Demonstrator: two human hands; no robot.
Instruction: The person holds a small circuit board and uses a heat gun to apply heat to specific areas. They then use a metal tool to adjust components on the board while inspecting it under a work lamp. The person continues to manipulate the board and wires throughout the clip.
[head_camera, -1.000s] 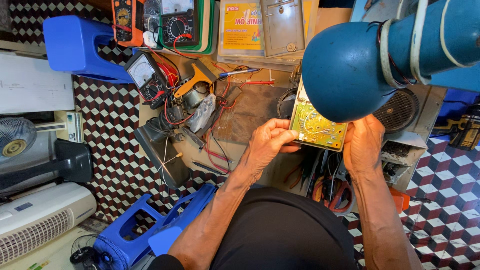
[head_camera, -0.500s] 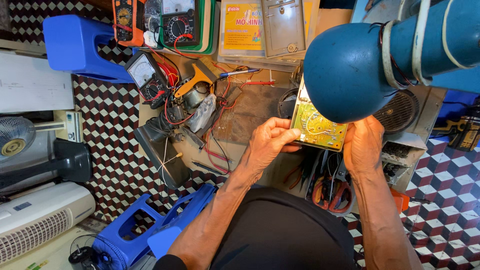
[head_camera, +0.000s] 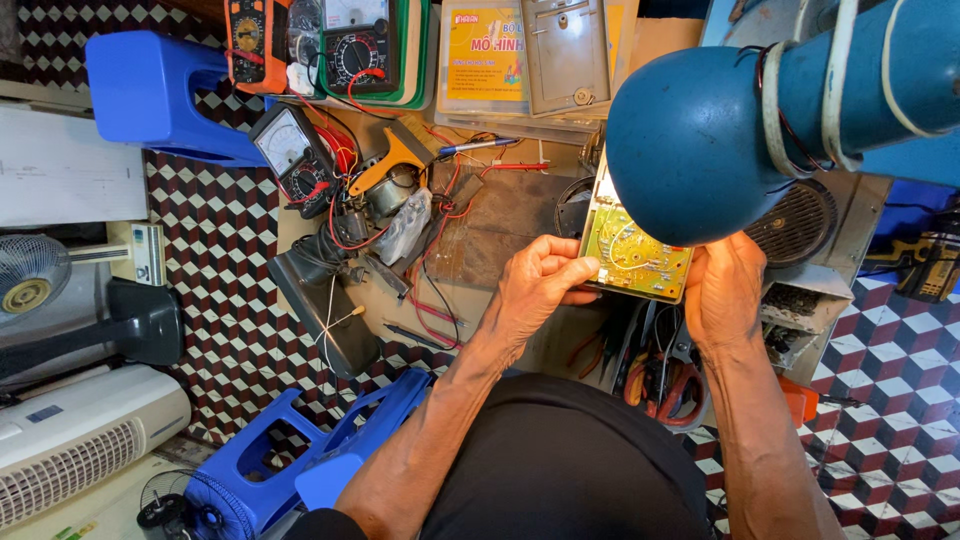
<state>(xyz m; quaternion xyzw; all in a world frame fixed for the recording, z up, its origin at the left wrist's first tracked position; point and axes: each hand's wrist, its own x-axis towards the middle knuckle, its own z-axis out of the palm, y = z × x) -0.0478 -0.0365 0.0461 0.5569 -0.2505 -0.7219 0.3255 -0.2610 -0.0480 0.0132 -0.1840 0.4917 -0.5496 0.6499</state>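
left hand (head_camera: 540, 285) fingers pinch 1 circuit board (head_camera: 635, 250) | right hand (head_camera: 725, 290) grips it | 2 blue stools (head_camera: 160, 90)

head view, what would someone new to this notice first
The big blue lamp shade fills the upper right, hanging just above a yellow-green circuit board held between the left hand and right hand at centre. To the left, the cluttered workbench carries an analog multimeter amid red and black leads, with blue plastic stools on the checkered floor.
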